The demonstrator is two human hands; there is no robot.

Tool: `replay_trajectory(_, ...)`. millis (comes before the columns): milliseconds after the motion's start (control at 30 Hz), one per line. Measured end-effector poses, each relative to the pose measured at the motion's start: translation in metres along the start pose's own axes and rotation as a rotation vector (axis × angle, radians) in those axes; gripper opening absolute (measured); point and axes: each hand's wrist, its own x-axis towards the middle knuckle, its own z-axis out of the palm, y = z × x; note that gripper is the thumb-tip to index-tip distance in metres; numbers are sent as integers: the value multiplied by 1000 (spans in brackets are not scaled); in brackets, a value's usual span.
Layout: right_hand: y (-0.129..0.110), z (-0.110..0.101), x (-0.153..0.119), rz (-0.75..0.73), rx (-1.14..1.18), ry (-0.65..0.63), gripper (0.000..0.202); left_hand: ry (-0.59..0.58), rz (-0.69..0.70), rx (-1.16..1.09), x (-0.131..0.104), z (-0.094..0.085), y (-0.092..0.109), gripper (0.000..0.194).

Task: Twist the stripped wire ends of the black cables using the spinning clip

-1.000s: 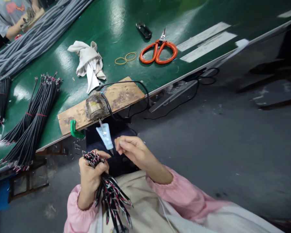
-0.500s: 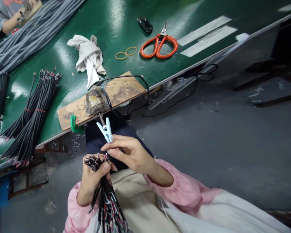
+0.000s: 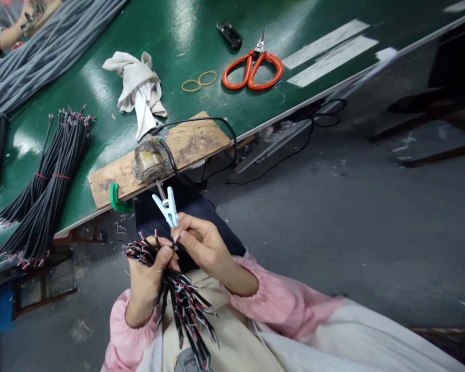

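My left hand (image 3: 149, 271) is closed round a bundle of thin black cables (image 3: 191, 310) with stripped red and white wire ends. One end of the bundle sticks out left of the thumb, and the other fans downward over my lap. Close beside it, my right hand (image 3: 207, 245) pinches the tip of a single cable, whose red and white wires show at the fingertips. Just above those fingers, a light blue clothespin (image 3: 170, 209) is fixed on the shaft of a small motor (image 3: 150, 159). The motor is mounted on a wooden board (image 3: 196, 139).
A green clamp (image 3: 118, 199) grips the board at the edge of the green table (image 3: 170, 62). Tied black cable bundles (image 3: 58, 186), grey cables (image 3: 50, 62), a cloth (image 3: 137, 88), rubber bands (image 3: 199, 81), orange-handled scissors (image 3: 251, 72) and a black cutter (image 3: 229, 35) lie there. A co-worker's arm (image 3: 13, 33) is at upper left.
My right thumb and finger have closed on one cable tip beside the left hand. The bundle's lower ends have fanned out to the right, and its top ends now tilt left.
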Motion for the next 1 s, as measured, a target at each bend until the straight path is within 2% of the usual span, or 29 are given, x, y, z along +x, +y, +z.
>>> replay_trajectory(67, 7, 0, 1, 142, 193, -57, 44, 2, 58, -7, 1, 2, 0, 43)
replay_trajectory(133, 7, -1, 3, 211, 264, -113, 45, 7, 120, 7, 2, 3, 1, 41)
replay_trajectory(233, -5, -5, 3, 197, 113, -161, 43, -23, 226, 104, 1, 0, 6, 32)
replay_trajectory(367, -28, -9, 3, 117, -135, -221, 45, -185, 404, 272, -1, -5, 12, 12)
replay_trajectory(433, -34, -11, 5, 101, -175, -225, 45, -225, 438, 255, -3, -7, 10, 12)
replay_trajectory(600, -31, -13, 28, 66, -141, -56, 49, -156, 503, 151, -5, -9, 0, 17)
replay_trajectory(667, -27, -9, 40, 97, -59, -84, 56, -121, 572, 151, -5, -5, 0, 14)
replay_trajectory(800, -17, 3, 60, 219, 198, -237, 61, -40, 660, 121, -1, 7, 3, 11)
replay_trajectory(900, -13, 8, 65, 250, 347, -227, 57, 4, 677, 129, 1, 13, 2, 10)
replay_trajectory(1000, -11, 9, 64, 266, 387, -220, 54, 38, 635, 122, 3, 17, 0, 12)
